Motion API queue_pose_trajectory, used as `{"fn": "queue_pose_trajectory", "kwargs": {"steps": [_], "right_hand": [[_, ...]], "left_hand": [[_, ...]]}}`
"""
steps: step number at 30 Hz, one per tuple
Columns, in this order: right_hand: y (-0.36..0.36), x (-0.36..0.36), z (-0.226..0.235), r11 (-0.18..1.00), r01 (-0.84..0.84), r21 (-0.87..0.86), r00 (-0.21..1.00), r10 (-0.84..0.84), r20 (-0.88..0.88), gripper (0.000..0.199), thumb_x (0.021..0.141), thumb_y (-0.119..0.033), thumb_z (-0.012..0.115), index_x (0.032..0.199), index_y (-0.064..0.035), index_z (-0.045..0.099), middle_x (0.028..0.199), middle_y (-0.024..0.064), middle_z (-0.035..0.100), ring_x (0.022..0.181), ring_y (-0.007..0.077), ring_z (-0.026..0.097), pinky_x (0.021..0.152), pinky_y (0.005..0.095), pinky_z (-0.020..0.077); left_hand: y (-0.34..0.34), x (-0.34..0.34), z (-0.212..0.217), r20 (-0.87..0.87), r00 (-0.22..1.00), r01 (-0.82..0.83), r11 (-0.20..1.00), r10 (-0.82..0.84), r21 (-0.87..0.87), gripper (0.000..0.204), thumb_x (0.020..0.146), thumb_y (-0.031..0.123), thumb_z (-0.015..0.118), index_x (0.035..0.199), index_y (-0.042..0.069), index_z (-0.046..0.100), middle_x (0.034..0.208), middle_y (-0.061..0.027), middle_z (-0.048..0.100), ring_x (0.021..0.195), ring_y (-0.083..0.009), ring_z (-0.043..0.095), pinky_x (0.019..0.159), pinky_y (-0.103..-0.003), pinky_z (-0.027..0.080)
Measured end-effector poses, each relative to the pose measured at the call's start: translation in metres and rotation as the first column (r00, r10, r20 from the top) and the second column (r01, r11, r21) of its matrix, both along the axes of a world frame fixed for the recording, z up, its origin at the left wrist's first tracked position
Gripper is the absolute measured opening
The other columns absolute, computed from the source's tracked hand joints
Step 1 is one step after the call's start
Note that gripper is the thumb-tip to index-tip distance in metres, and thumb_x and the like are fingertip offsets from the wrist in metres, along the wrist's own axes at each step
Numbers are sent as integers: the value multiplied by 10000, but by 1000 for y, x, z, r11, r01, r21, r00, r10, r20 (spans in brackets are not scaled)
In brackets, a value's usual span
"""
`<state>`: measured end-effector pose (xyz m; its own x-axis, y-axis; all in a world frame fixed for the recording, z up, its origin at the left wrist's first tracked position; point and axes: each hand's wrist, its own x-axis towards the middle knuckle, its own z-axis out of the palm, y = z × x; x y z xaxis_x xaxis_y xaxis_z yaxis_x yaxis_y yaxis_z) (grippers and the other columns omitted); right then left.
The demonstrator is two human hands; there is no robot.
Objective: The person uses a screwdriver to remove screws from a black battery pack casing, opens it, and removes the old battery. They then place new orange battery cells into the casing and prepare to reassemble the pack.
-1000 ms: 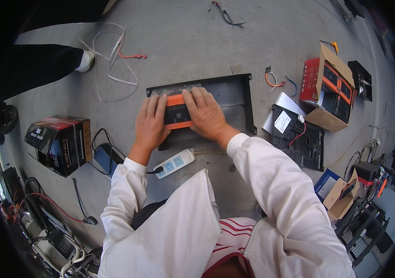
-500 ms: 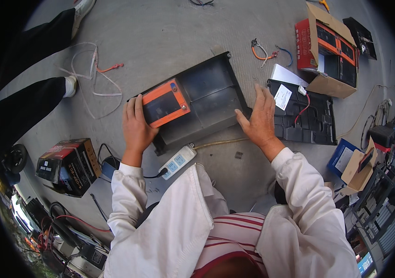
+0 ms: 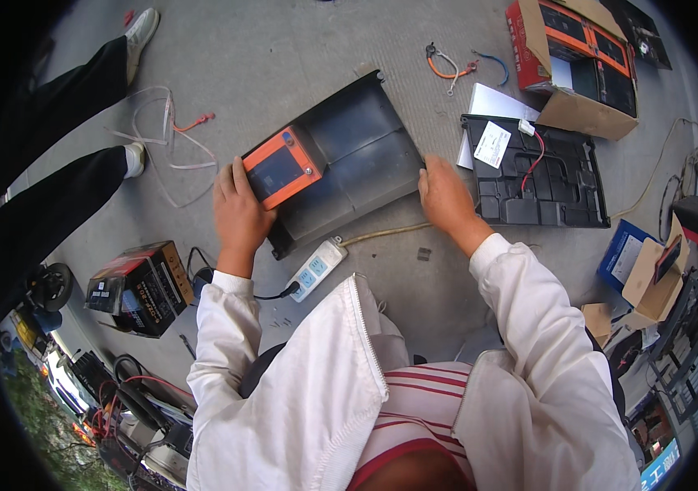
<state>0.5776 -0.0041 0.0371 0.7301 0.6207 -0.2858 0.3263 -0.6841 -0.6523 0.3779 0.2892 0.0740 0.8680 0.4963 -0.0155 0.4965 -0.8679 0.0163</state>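
Note:
On the concrete in front of me lies a black open plastic case [image 3: 369, 139], set at a slant. At its left end sits an orange-framed battery cell [image 3: 277, 175] with a dark top and two terminals. My left hand [image 3: 242, 214] is closed on the case's left end, its fingers against the end of the cell; its exact grip is partly hidden. The right edge of the case is in my right hand [image 3: 448, 200], whose fingers wrap around it. To the right rests a black ribbed cover [image 3: 565, 184] bearing a white card [image 3: 493, 144] and a red wire.
A white power strip [image 3: 318, 268] lies near the case. An open carton [image 3: 586, 113] with orange-framed cells stands at far right, beside short cables [image 3: 452, 72]. A black box [image 3: 143, 288] is at left. Another person's legs [image 3: 79, 168] are at far left.
My right hand, open beside the case half a second ago, has closed on its right edge. My left hand stays at the left end. The view has shifted slightly.

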Motion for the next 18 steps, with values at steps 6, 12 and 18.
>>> {"fn": "queue_pose_trajectory", "kwargs": {"steps": [6, 12, 18], "right_hand": [[-1, 1, -17, 999, -32, 1, 999, 32, 38, 144, 998, -118, 496, 1041, 17, 521, 1029, 285, 610, 970, 505, 576, 818, 567, 454], [-1, 4, -14, 1000, -19, 6, 999, 19, 29, 106, 953, -85, 495, 1023, -7, 502, 1052, 288, 617, 962, 529, 601, 828, 600, 481], [5, 3, -16, 1000, 8, -29, 1000, -8, -16, 113, 951, -70, 485, 1043, -6, 504, 1065, 296, 614, 972, 533, 597, 842, 599, 475]], "left_hand": [[-13, 27, 0, -7, 994, 105, 993, -105, -60, 1189, 563, 218, 941, 1585, 126, 339, 1447, -196, 430, 1336, -393, 449, 1118, -481, 397], [-11, 30, 0, 78, 986, 157, 984, -150, -85, 1148, 535, 137, 937, 1550, 126, 403, 1360, -180, 460, 1215, -398, 503, 1052, -468, 438], [-4, 29, -1, 52, 986, 163, 983, -159, -84, 1150, 533, 141, 924, 1556, 126, 398, 1381, -210, 465, 1238, -411, 503, 1063, -468, 429]]}}
